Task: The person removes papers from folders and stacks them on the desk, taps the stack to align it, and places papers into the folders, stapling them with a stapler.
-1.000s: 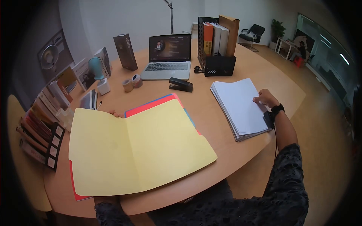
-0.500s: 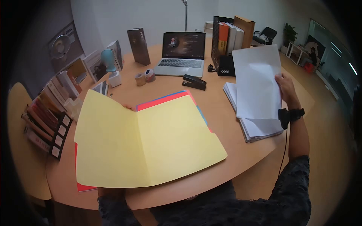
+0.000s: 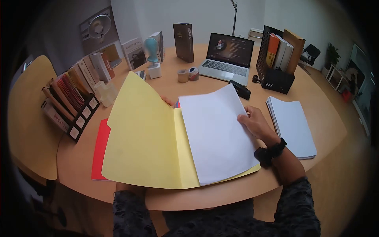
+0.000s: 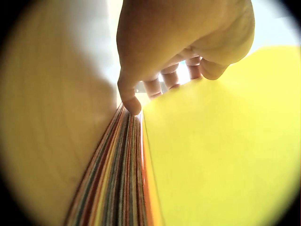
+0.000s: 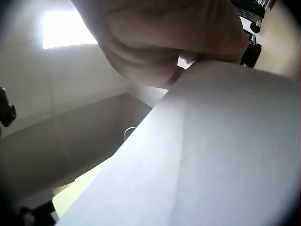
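Yellow folder (image 3: 142, 134): near the table (image 3: 329, 122) edge, left leaf raised.
White sheet (image 3: 217, 134): slanting over the yellow folder's right leaf.
Right hand (image 3: 256, 123): at the yellow folder's right, thumb and fingers clamped on the sheet's edge.
Left hand (image 4: 183, 37): behind the yellow folder's raised leaf, fingers apart; grip, cannot tell.
Black stapler (image 3: 242, 91): just beyond the yellow folder.
Paper stack (image 3: 294, 126): right of the yellow folder, wood showing between.
Red folder (image 3: 100, 154): jutting out left of the yellow folder.

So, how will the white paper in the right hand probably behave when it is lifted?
The white paper is probably floppy, as its top edge curves. It seems light, since the right hand alone pinches it by one side.
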{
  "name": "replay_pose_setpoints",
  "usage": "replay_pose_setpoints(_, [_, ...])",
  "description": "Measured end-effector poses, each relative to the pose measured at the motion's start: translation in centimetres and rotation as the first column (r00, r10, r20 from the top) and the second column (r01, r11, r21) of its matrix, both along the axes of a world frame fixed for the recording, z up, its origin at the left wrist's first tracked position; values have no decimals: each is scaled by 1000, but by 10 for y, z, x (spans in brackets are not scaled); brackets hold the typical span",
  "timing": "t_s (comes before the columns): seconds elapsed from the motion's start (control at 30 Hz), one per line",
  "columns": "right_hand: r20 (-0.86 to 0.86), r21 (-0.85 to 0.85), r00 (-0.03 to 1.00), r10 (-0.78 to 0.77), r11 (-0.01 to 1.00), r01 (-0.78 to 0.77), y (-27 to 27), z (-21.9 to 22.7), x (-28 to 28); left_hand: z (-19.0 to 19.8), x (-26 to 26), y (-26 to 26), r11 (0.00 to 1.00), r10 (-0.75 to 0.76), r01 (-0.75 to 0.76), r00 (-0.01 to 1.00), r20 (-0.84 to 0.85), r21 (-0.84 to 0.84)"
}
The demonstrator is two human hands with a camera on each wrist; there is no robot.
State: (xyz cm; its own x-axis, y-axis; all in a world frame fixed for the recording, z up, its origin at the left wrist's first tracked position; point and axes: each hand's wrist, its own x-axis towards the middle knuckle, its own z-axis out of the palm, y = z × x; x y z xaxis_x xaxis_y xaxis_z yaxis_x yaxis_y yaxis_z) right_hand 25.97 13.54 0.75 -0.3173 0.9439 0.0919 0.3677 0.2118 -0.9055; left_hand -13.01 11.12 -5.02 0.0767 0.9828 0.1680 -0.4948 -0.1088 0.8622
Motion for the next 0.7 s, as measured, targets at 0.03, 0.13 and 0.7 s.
replay_pose_setpoints(0.03, [101,1,995,-6,1000,6,3,-5,-3,4,-6,1,1000,5,-5,1000,-1,0])
replay_pose_setpoints(0.13, [122,-39,992,43,998,-39,3,-5,0,7,-9,7,1000,11,-10,1000,1,-12])
replay_pose_setpoints(0.7, [149,-308,969,196,941,-142,-6,16,9,1,-11,8,1000,-31,31,999,20,-2])
